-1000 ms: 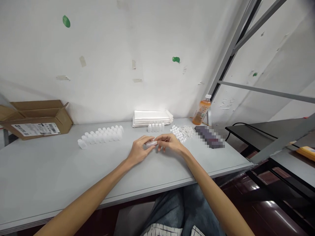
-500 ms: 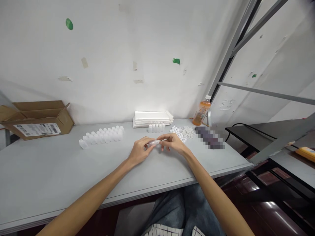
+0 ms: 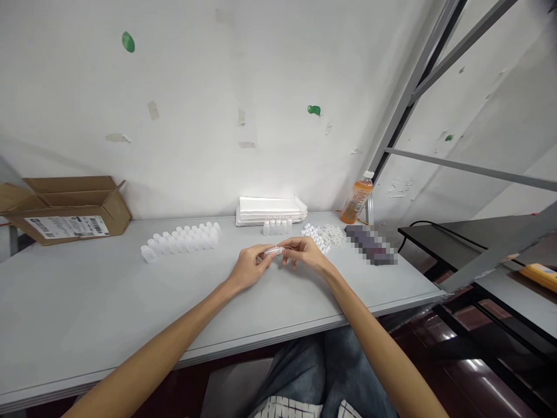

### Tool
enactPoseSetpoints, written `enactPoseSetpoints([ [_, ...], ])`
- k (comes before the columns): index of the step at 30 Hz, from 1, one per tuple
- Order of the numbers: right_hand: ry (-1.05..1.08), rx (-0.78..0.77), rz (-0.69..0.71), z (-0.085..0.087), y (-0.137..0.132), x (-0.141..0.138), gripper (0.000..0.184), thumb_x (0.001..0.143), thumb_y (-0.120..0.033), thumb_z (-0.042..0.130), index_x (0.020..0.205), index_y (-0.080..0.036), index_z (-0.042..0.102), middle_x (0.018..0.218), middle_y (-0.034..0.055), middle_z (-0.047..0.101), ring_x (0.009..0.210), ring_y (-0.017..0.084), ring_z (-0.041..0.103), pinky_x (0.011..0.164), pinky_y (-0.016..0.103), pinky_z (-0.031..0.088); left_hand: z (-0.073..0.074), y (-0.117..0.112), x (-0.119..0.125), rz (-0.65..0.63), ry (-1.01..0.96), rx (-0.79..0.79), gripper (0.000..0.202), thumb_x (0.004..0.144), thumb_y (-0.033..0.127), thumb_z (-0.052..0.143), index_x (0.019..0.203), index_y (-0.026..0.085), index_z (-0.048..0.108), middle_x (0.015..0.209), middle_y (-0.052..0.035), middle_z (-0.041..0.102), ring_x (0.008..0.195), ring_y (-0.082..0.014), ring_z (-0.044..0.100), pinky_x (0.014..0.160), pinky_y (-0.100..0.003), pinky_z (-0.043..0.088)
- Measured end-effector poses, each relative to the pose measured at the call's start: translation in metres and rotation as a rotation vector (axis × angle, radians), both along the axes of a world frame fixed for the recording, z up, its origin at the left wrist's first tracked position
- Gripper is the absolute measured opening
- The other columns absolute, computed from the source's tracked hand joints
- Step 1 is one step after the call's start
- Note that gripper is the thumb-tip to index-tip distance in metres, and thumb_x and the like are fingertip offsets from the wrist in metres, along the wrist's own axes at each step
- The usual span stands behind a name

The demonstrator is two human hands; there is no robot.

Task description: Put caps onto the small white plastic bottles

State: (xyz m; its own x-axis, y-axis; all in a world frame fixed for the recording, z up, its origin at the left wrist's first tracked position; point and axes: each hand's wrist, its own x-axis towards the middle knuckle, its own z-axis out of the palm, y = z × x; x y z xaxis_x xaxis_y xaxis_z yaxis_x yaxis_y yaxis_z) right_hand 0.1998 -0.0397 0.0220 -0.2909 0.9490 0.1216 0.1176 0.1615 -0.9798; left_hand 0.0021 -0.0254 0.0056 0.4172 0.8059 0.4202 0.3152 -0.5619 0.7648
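Observation:
My left hand (image 3: 249, 267) and my right hand (image 3: 306, 253) meet over the middle of the grey table (image 3: 87, 313). Together they pinch a small clear plastic bottle (image 3: 274, 251) lying on its side between the fingertips. Both hands are closed around it, the left on its body and the right at its end. A double row of several white bottles (image 3: 180, 241) lies to the left. A short row of small bottles (image 3: 276, 226) stands behind the hands. A heap of white caps (image 3: 324, 235) sits just right of the hands.
A stack of white sheets (image 3: 270, 209) lies against the wall. An orange drink bottle (image 3: 357, 200) stands at the back right by a metal frame. An open cardboard box (image 3: 65, 209) sits at the far left. A dark blurred object (image 3: 369, 244) lies near the right edge.
The hands stay together on the small bottle, with only slight finger movement. The view has shifted a little.

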Motion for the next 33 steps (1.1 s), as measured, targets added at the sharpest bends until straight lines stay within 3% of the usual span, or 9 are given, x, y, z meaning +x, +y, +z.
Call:
enactPoseSetpoints([
  [6, -0.004, -0.015, 0.009, 0.002, -0.002, 0.002, 0.039, 0.070, -0.043, 0.075, 0.092, -0.012, 0.072, 0.073, 0.0068, 0.069, 0.067, 0.019, 0.067, 0.050, 0.025, 0.050, -0.004, -0.002, -0.001, -0.037, 0.012, 0.037, 0.032, 0.086, 0.035, 0.059, 0.109, 0.018, 0.072, 0.083, -0.0052, 0.071, 0.067, -0.0142, 0.063, 0.059, -0.025, 0.052],
  [12, -0.039, -0.070, 0.073, 0.005, -0.007, 0.005, 0.042, 0.072, -0.047, 0.073, 0.093, -0.010, 0.073, 0.085, 0.0121, 0.072, 0.066, 0.018, 0.067, 0.051, 0.025, 0.050, -0.011, -0.003, -0.001, -0.075, -0.021, 0.132, 0.030, 0.089, 0.032, 0.057, 0.112, 0.020, 0.071, 0.098, -0.0075, 0.071, 0.079, -0.0153, 0.065, 0.067, -0.027, 0.055],
  [20, 0.027, -0.019, 0.057, -0.002, -0.006, 0.004, 0.037, 0.074, -0.044, 0.072, 0.091, -0.011, 0.072, 0.078, 0.0093, 0.071, 0.069, 0.019, 0.068, 0.056, 0.028, 0.053, -0.013, -0.002, -0.001, -0.043, -0.040, 0.183, 0.027, 0.088, 0.029, 0.059, 0.110, 0.022, 0.073, 0.098, -0.0064, 0.071, 0.078, -0.0149, 0.065, 0.062, -0.024, 0.053],
  [33, 0.132, -0.059, 0.116, -0.003, -0.005, 0.006, 0.031, 0.073, -0.038, 0.075, 0.088, -0.011, 0.070, 0.077, 0.0088, 0.071, 0.070, 0.020, 0.069, 0.062, 0.031, 0.056, -0.012, -0.007, -0.003, -0.064, 0.029, 0.609, 0.032, 0.093, 0.012, 0.046, 0.114, 0.022, 0.069, 0.096, -0.0069, 0.070, 0.077, -0.0123, 0.065, 0.067, -0.023, 0.052],
])
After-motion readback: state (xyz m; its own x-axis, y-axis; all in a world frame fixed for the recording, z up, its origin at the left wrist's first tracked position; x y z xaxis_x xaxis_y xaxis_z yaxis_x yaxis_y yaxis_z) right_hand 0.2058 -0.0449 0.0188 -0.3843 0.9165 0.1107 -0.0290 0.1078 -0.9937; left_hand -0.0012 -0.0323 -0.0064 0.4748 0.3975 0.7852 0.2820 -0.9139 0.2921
